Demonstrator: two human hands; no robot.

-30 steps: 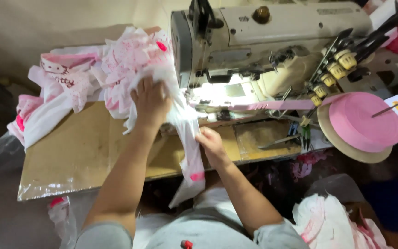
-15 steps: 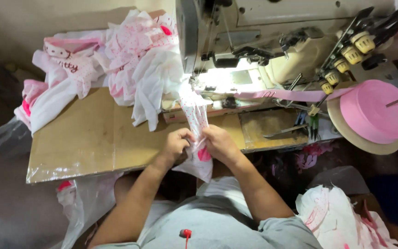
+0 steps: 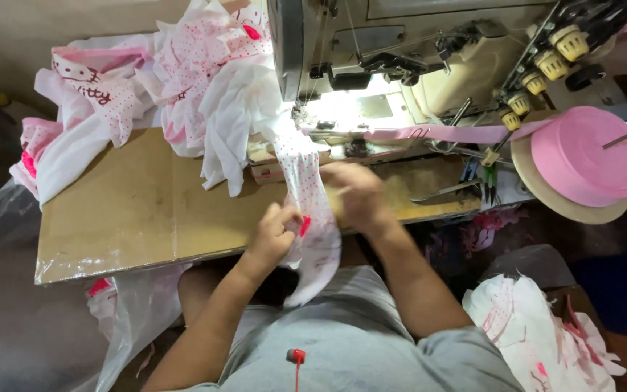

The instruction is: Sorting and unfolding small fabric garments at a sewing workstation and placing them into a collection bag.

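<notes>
My left hand [image 3: 279, 231] pinches the lower part of a white fabric piece with pink dots [image 3: 312, 205] at the table's front edge. My right hand [image 3: 357, 194], blurred by motion, grips the same piece a little higher, just in front of the sewing machine [image 3: 415, 65]. The fabric runs from the lit needle area [image 3: 328, 116] down over the table edge toward my lap. A pink band [image 3: 437, 133] feeds across the machine bed from a pink reel [image 3: 589, 163] on the right.
A heap of white and pink garments [image 3: 161, 87] lies at the table's back left. Brown cardboard [image 3: 139, 210] covers the table top. Small scissors [image 3: 473, 181] lie right of the machine bed. More fabric pieces [image 3: 538, 327] sit in a bag at lower right.
My left hand came down from the garment heap to the table's front edge and took hold of the fabric piece. Both hands now grip it, and my right hand has shifted toward the machine.
</notes>
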